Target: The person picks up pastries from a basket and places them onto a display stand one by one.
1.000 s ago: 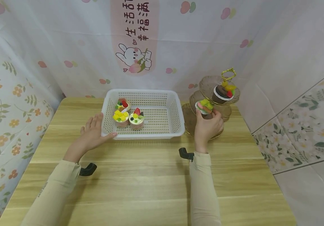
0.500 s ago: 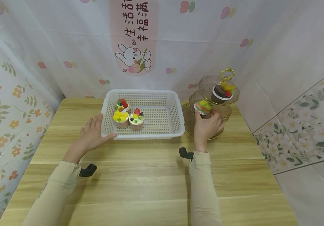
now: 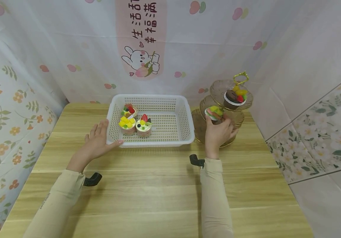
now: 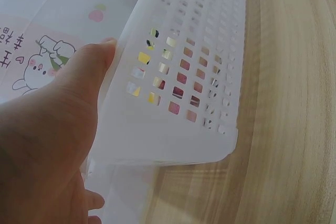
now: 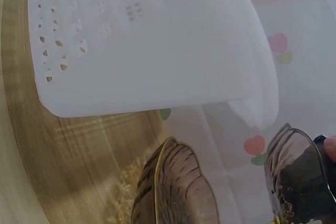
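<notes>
My right hand [image 3: 219,134] pinches a toy cupcake [image 3: 215,112] with yellow, green and pink topping between thumb and fingers, at the middle tier of a gold-rimmed clear cake stand [image 3: 199,127]. In the right wrist view a fingertip [image 5: 330,147] shows at the edge beside a dark cup [image 5: 307,187]. My left hand [image 3: 97,141] rests against the left front corner of a white plastic basket [image 3: 152,143], fingers straight and spread. Its thumb [image 4: 100,56] lies along the rim in the left wrist view. Three fruit-topped cupcakes [image 3: 144,129] stand in the basket's left part.
A chocolate-brown cupcake [image 3: 234,99] with fruit sits on the stand's top tier, below a gold ring handle [image 3: 240,78]. Basket and stand are near the back edge of the wooden table [image 3: 146,191]. A printed curtain [image 3: 84,49] hangs behind.
Almost nothing differs. The cupcake in my right hand sits very slightly lower and further left than a second ago; the left hand and basket have stayed put.
</notes>
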A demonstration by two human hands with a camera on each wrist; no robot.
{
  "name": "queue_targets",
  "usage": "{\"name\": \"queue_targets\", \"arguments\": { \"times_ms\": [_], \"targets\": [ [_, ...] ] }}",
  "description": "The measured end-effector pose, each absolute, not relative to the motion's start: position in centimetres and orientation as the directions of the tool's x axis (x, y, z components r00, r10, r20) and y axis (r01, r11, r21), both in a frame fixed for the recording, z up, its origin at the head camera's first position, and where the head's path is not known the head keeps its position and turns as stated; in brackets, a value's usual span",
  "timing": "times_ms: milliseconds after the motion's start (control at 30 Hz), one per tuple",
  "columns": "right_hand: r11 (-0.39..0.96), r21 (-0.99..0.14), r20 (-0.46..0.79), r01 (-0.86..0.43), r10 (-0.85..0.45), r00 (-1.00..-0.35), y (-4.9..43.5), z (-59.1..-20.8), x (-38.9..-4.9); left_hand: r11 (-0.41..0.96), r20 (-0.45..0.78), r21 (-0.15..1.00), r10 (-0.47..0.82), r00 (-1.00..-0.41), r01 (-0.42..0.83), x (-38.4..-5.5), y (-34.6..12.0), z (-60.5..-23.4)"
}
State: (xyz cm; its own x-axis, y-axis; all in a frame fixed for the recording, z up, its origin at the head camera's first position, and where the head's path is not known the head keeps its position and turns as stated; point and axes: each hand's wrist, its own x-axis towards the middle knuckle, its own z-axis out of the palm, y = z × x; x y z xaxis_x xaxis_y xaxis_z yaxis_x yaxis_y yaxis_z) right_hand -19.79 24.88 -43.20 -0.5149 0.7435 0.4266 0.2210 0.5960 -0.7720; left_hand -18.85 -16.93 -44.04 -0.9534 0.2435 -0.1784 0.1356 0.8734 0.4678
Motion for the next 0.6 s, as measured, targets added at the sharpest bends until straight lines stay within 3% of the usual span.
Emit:
{"name": "queue_targets", "arguments": {
  "times_ms": [600],
  "targets": [
    [0.608,-0.767,0.439,0.204,0.729,-0.525,24.69,-43.17,-18.86,0.873,-0.166,0.466,0.245,-0.955,0.143,-18.89,-16.9,-44.16]
  ]
}}
